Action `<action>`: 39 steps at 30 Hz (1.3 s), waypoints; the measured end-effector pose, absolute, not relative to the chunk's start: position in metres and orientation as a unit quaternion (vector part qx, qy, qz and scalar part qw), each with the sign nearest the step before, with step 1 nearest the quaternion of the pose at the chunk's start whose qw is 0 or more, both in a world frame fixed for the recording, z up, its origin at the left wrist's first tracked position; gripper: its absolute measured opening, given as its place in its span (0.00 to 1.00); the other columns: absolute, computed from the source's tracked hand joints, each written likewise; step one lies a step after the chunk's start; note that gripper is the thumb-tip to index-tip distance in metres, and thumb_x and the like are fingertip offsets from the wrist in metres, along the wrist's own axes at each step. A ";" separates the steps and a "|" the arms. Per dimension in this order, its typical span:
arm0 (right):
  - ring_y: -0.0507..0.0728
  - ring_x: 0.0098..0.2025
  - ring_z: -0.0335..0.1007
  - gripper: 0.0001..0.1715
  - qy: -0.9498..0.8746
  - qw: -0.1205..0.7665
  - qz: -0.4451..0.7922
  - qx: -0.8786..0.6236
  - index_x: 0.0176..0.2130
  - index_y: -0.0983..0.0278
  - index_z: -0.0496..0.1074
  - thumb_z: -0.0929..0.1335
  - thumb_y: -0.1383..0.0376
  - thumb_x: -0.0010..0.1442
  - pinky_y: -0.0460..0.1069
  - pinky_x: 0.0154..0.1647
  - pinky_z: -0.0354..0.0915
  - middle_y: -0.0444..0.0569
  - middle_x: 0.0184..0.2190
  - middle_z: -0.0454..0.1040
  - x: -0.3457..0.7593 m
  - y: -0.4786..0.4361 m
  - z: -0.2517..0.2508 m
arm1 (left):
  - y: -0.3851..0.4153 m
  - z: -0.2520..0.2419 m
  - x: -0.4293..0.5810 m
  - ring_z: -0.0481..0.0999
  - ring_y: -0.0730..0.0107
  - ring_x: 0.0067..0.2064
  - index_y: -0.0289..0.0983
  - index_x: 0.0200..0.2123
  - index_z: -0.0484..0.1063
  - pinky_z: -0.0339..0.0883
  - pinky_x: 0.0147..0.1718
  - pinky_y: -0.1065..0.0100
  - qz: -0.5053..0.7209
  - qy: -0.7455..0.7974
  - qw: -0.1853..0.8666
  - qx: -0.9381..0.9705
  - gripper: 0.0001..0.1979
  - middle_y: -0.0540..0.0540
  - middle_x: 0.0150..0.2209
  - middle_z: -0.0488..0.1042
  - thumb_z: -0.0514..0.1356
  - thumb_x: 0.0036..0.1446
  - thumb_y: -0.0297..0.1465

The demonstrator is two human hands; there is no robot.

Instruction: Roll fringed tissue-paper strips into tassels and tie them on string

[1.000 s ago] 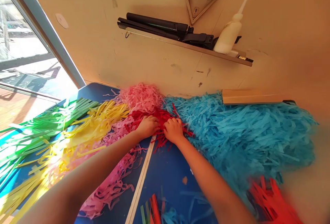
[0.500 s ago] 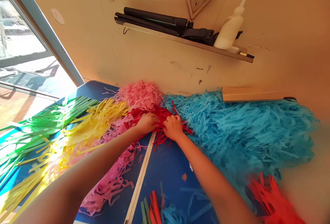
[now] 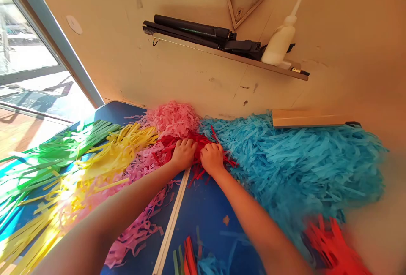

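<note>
Both my hands are at a bunch of red paper strips (image 3: 198, 169) on the blue table (image 3: 209, 211). My left hand (image 3: 184, 153) has its fingers curled over the left side of the bunch. Close beside it, with a small gap between, my right hand (image 3: 212, 158) grips the right side, fingers bent down. The fingertips are partly hidden in the red paper. Pink shredded paper (image 3: 173, 118) heaps up just behind the bunch. A pale strip (image 3: 173, 224) runs along the table from beneath my left hand toward me.
Yellow strips (image 3: 111, 161) and green strips (image 3: 63, 148) spread leftward. A large blue paper heap (image 3: 311, 161) fills the right, with more red strips (image 3: 336, 249) in front. On the wall, a shelf (image 3: 228, 53) carries a white nozzle bottle (image 3: 281, 42) and black hair straighteners (image 3: 190, 30).
My left hand has turned more upright and drawn slightly toward me on the red strips. My right hand stays nearly in place, fingers more curled. The view has shifted slightly.
</note>
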State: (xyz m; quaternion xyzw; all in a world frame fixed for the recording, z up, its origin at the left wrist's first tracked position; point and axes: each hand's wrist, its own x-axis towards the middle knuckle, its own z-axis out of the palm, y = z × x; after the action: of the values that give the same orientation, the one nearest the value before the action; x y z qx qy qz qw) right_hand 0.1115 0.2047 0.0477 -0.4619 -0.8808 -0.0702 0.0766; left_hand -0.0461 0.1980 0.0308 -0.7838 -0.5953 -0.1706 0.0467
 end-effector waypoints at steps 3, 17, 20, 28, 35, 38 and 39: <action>0.62 0.50 0.60 0.18 -0.893 0.076 -0.068 -0.438 0.44 0.65 0.76 0.59 0.64 0.68 0.60 0.56 0.50 0.57 0.46 0.73 0.106 0.187 0.048 | 0.202 0.028 -0.044 0.72 0.50 0.46 0.35 0.42 0.74 0.60 0.46 0.52 -0.160 -0.623 0.040 -0.765 0.10 0.35 0.41 0.76 0.57 0.59 0.30; 0.67 0.71 0.40 0.26 -0.895 -0.010 -0.059 -0.443 0.61 0.70 0.67 0.59 0.65 0.68 0.68 0.69 0.28 0.61 0.63 0.64 0.084 0.162 0.027 | 0.213 0.057 -0.058 0.77 0.59 0.43 0.35 0.43 0.72 0.69 0.36 0.65 -0.200 -0.689 0.051 -0.694 0.10 0.38 0.43 0.73 0.53 0.62 0.30; 0.71 0.71 0.36 0.27 -0.878 -0.011 -0.064 -0.474 0.60 0.71 0.68 0.61 0.61 0.67 0.73 0.67 0.22 0.64 0.63 0.62 0.081 0.159 0.030 | 0.206 0.076 -0.065 0.77 0.59 0.42 0.37 0.42 0.72 0.70 0.36 0.66 -0.223 -0.664 0.066 -0.711 0.09 0.40 0.43 0.73 0.55 0.61 0.30; 0.71 0.72 0.29 0.34 -0.874 0.036 -0.047 -0.482 0.63 0.71 0.64 0.62 0.53 0.66 0.71 0.67 0.17 0.63 0.64 0.61 0.094 0.146 0.039 | 0.191 0.149 -0.105 0.76 0.53 0.44 0.30 0.55 0.65 0.70 0.39 0.58 -0.357 -0.692 0.185 -0.599 0.19 0.34 0.44 0.72 0.48 0.62 0.26; 0.72 0.70 0.42 0.28 -0.871 0.080 -0.020 -0.484 0.57 0.65 0.71 0.68 0.54 0.61 0.71 0.68 0.25 0.59 0.59 0.69 0.102 0.143 0.057 | 0.168 0.206 -0.113 0.77 0.58 0.41 0.33 0.57 0.62 0.69 0.36 0.63 -0.417 -0.632 0.290 -0.586 0.20 0.38 0.42 0.74 0.51 0.62 0.28; 0.72 0.68 0.49 0.20 -0.857 0.113 -0.014 -0.502 0.50 0.64 0.75 0.67 0.57 0.63 0.71 0.67 0.35 0.58 0.55 0.72 0.104 0.125 0.079 | 0.155 0.218 -0.110 0.77 0.61 0.39 0.37 0.56 0.64 0.70 0.37 0.63 -0.408 -0.562 0.341 -0.634 0.18 0.40 0.42 0.75 0.53 0.63 0.28; 0.71 0.66 0.53 0.19 -0.847 0.152 -0.003 -0.510 0.51 0.64 0.74 0.65 0.58 0.65 0.70 0.66 0.42 0.58 0.55 0.72 0.104 0.114 0.088 | 0.148 0.218 -0.106 0.77 0.61 0.38 0.38 0.56 0.64 0.70 0.37 0.64 -0.391 -0.514 0.359 -0.674 0.18 0.41 0.41 0.75 0.53 0.63 0.27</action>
State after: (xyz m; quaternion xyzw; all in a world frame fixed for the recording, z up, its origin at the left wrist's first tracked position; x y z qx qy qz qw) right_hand 0.1037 0.1143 0.0877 -0.5096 -0.8468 -0.0033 0.1524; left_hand -0.1064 0.1484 0.2177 -0.6739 -0.5138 -0.3909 0.3592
